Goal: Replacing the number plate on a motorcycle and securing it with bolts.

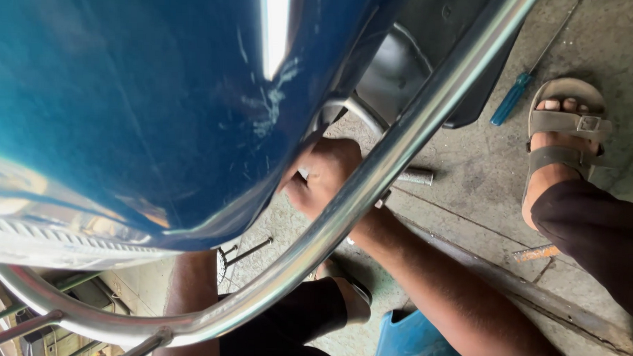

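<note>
Right hand (pixel 325 172) reaches under blue body panel (pixel 138 100).

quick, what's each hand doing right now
Right hand: curled shut on something small under the blue panel, behind the chrome bar; what it grips cannot be told.
Left hand: hidden behind the panel; only the forearm shows.

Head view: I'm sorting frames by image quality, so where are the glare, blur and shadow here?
Head view: a white glare streak runs down the glossy blue body panel; the chrome tube shows bright reflections; the right hand under the panel lies in shade yet stays fairly sharp; the close panel looks soft; the left hand is hidden.
</note>
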